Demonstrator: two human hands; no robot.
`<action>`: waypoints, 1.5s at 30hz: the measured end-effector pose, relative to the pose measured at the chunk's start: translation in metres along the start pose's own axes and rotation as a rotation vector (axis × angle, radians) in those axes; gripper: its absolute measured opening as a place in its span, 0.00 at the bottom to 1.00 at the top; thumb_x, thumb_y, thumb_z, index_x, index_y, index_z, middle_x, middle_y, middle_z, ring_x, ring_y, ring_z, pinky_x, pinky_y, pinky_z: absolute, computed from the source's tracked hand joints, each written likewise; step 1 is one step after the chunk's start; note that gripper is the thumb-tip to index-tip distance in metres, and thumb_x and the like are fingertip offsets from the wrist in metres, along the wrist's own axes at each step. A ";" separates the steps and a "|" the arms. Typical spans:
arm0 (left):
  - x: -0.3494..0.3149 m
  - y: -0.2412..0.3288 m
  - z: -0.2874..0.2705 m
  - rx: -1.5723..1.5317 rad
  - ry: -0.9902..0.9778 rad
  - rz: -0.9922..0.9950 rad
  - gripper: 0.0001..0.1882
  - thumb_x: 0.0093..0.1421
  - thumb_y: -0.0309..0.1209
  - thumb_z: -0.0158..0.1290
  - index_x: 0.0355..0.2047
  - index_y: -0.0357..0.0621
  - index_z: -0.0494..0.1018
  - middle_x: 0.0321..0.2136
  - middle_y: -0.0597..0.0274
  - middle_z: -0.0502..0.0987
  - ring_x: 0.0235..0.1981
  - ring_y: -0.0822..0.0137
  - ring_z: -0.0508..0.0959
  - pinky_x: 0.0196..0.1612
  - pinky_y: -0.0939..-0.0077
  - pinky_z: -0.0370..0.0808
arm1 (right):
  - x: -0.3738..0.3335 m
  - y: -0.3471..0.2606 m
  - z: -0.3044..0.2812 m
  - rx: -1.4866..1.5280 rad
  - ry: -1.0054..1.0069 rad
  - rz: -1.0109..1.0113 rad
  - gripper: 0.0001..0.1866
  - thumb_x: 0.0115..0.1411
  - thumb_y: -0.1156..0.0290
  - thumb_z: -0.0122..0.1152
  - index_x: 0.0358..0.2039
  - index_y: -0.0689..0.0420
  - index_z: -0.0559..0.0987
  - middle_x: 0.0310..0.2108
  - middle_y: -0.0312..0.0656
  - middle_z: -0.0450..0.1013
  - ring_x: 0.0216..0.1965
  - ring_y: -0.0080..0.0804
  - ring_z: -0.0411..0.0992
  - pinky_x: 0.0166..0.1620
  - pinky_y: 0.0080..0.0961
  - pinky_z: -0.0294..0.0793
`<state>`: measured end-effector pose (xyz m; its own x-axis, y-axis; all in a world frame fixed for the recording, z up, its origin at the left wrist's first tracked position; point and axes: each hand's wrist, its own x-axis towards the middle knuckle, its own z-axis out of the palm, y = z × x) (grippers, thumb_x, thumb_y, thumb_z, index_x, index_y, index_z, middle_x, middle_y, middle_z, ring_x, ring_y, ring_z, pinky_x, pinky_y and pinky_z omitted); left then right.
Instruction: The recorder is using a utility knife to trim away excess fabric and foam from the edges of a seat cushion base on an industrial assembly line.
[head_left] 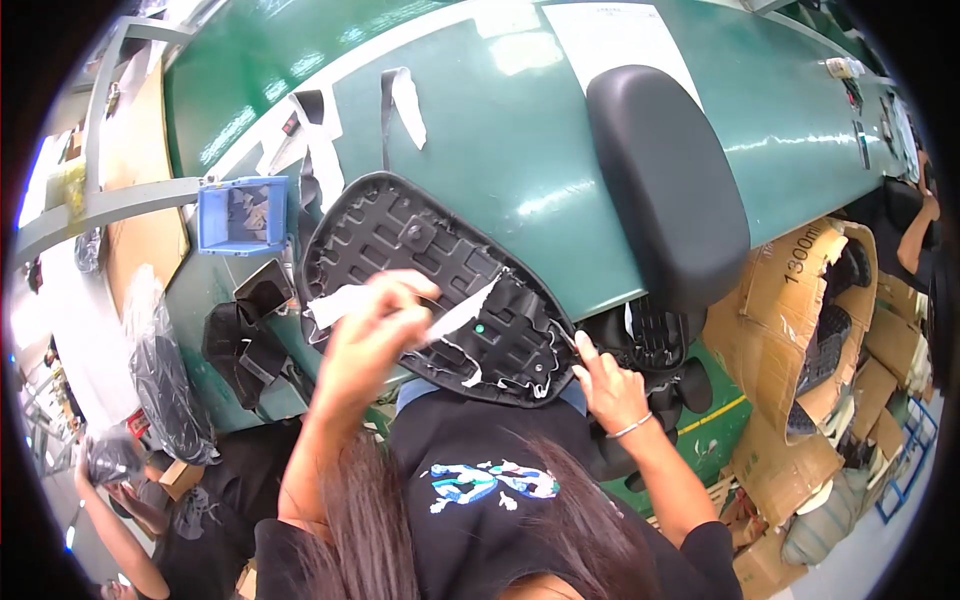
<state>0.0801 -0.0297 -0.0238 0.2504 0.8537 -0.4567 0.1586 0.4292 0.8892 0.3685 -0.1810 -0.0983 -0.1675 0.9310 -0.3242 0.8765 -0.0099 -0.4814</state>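
Note:
An upturned black seat cushion (400, 228), its ribbed plastic underside showing, leans from the table's near edge against my body. Above its middle is my left hand (375, 330), fingers closed in a pinch on a thin white strip (465, 312); motion blurs the fingertips a little. The strip runs across the underside, and more white material shows on the other side of the hand. My right hand (612, 388) grips the cushion's right rim. A thin object seems to lie by its fingertips, too small to make out. Ragged white edging follows the near rim.
The green table (480, 130) carries a finished black seat (670, 180) at right, a blue bin (243, 215) of scraps at left, and black-and-white strips (405, 108). A torn cardboard box (780, 300) with black parts stands at right. Another person (205, 510) works at lower left.

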 end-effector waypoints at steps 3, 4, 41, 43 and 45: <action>0.009 -0.050 0.036 0.702 0.132 0.129 0.20 0.56 0.45 0.57 0.35 0.40 0.69 0.25 0.57 0.74 0.27 0.59 0.75 0.32 0.66 0.71 | 0.032 0.006 -0.030 0.272 0.153 -0.115 0.26 0.58 0.65 0.58 0.58 0.46 0.68 0.30 0.44 0.75 0.20 0.46 0.72 0.23 0.37 0.73; 0.015 -0.051 0.043 0.704 0.137 0.125 0.20 0.56 0.45 0.57 0.35 0.40 0.69 0.25 0.57 0.74 0.27 0.59 0.75 0.32 0.66 0.71 | 0.047 0.002 -0.042 0.248 0.140 -0.131 0.26 0.59 0.65 0.58 0.58 0.45 0.67 0.28 0.44 0.75 0.20 0.46 0.72 0.23 0.38 0.72; 0.025 -0.077 0.108 0.888 -0.092 0.470 0.11 0.49 0.38 0.61 0.19 0.47 0.73 0.26 0.65 0.71 0.35 0.61 0.66 0.41 0.62 0.58 | 0.056 0.026 -0.055 -0.064 -0.120 -0.236 0.27 0.61 0.63 0.55 0.61 0.43 0.63 0.21 0.45 0.68 0.19 0.46 0.70 0.22 0.41 0.69; 0.031 -0.068 0.099 0.738 -0.203 0.349 0.15 0.49 0.39 0.58 0.14 0.45 0.71 0.21 0.67 0.71 0.34 0.61 0.68 0.41 0.61 0.60 | 0.057 0.027 -0.053 -0.129 -0.153 -0.239 0.29 0.59 0.61 0.57 0.61 0.44 0.63 0.24 0.42 0.70 0.20 0.46 0.71 0.23 0.42 0.71; 0.030 -0.053 0.085 0.507 -0.395 0.211 0.16 0.52 0.37 0.57 0.15 0.40 0.70 0.15 0.60 0.69 0.26 0.61 0.66 0.33 0.63 0.63 | 0.031 0.026 -0.036 -0.134 -0.185 -0.128 0.29 0.60 0.61 0.56 0.62 0.43 0.62 0.24 0.43 0.70 0.20 0.48 0.71 0.22 0.42 0.71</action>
<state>0.1604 -0.0522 -0.0866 0.6401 0.6907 -0.3365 0.4726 -0.0087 0.8812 0.4024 -0.1389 -0.0918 -0.3499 0.8387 -0.4173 0.8927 0.1635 -0.4199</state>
